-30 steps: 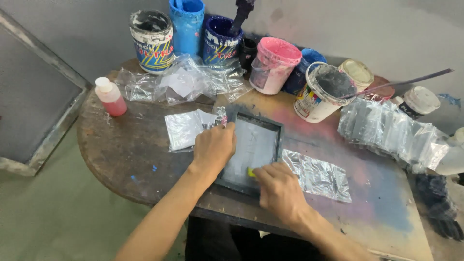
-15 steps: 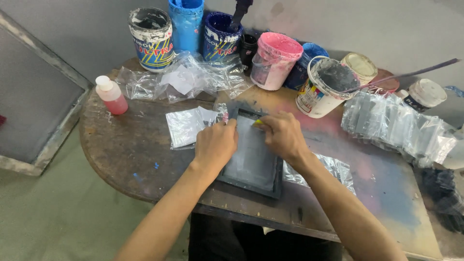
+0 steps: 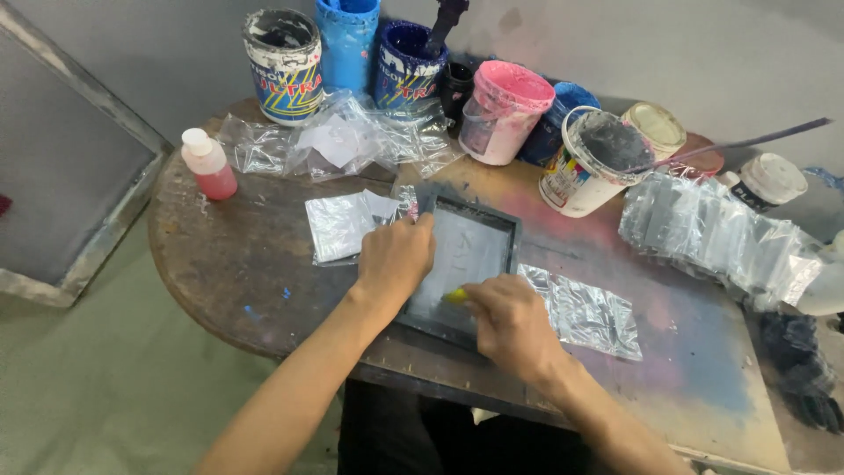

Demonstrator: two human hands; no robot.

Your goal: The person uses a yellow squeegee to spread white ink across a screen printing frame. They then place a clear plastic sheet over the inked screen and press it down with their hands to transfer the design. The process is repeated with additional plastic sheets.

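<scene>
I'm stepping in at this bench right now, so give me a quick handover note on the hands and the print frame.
Left hand presses flat on the left edge of the small screen frame, steadying it on the table.
Right hand holds a small yellow squeegee on the mesh, near the frame's near edge.
One clear bag lies left of the frame, another right.
Whether the stroke is finished cannot be told.

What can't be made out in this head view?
- Yellow tool: mostly hidden inside the right hand; its shape is unclear.
- Near edge of the small screen frame: covered by both hands; the left hand hides its left rail.
- Dark bundle at the table's right end: cut by the image edge.
</scene>
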